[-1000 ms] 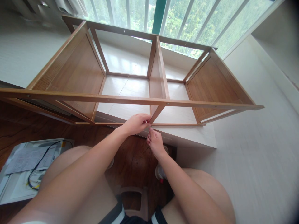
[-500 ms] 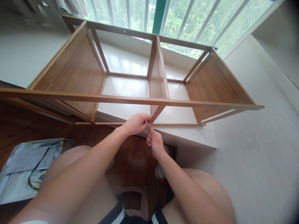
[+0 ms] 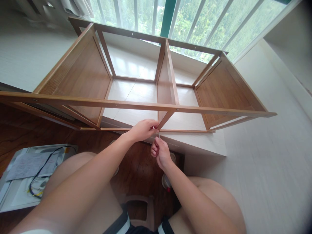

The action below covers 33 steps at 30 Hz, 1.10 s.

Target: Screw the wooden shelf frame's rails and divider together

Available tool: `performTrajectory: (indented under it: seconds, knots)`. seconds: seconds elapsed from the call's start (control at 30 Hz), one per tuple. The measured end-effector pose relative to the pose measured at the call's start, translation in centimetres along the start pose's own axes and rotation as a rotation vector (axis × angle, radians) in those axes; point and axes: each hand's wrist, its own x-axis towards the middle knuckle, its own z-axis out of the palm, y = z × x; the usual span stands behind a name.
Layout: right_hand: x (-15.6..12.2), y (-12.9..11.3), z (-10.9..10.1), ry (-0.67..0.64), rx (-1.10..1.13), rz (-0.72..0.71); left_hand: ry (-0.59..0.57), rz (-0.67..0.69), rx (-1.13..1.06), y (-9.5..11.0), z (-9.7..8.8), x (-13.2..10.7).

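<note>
A brown wooden shelf frame (image 3: 136, 104) lies across the view, with two end panels and a middle panel (image 3: 166, 84). My left hand (image 3: 144, 129) is closed on its lower front rail, right where the slanting middle post (image 3: 166, 119) meets it. Just below and to the right, my right hand (image 3: 161, 150) is closed, pinching a thin metal hex key (image 3: 159, 134) that points up at the rail joint. Most of the key is hidden in the fingers, and whether its tip touches the rail I cannot tell.
The frame rests on a pale ledge (image 3: 207, 143) under a barred window (image 3: 190, 22). At lower left is a white box (image 3: 18, 200) with papers (image 3: 31, 165) and a black cord. A plastic stool (image 3: 149, 211) stands between my legs on the dark wood floor.
My right hand has dropped slightly away from the rail, so more of the thin hex key shows. My left hand keeps its hold. The view has shifted a little.
</note>
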Motion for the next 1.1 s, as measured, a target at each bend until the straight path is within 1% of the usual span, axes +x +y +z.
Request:
performTrajectory:
  seconds: [0.07, 0.17, 0.27, 0.47, 0.57, 0.7, 0.83, 1.0, 1.1]
  knots:
    - [0.0, 0.2, 0.1, 0.031, -0.021, -0.007, 0.001, -0.002, 0.008, 0.0, 0.0, 0.0]
    - [0.1, 0.4, 0.0, 0.076, -0.106, -0.065, 0.005, -0.005, 0.01, 0.0, 0.1, 0.0]
    - [0.3, 0.3, -0.2, 0.093, -0.207, -0.13, 0.009, -0.008, 0.011, 0.0, 0.1, -0.1]
    - [1.0, 0.4, -1.0, 0.139, -0.331, -0.178, 0.002, -0.007, 0.016, 0.0, 0.0, -0.1]
    - [1.1, 0.2, -0.9, 0.126, -0.265, -0.157, 0.007, -0.005, 0.02, 0.0, 0.1, 0.0]
    - [0.8, -0.4, -0.5, 0.015, -0.071, -0.024, 0.01, -0.006, 0.03, 0.1, 0.1, 0.0]
    - [0.3, -1.0, -0.1, -0.077, 0.04, 0.035, 0.008, -0.009, 0.036, 0.2, 0.0, 0.0]
    - [-0.2, -1.6, 0.2, -0.12, 0.087, 0.062, 0.007, -0.007, 0.047, 0.3, 0.0, 0.0]
    - [0.0, -1.5, 0.2, -0.1, 0.02, 0.034, 0.0, -0.008, 0.045, 0.4, -0.1, 0.0]
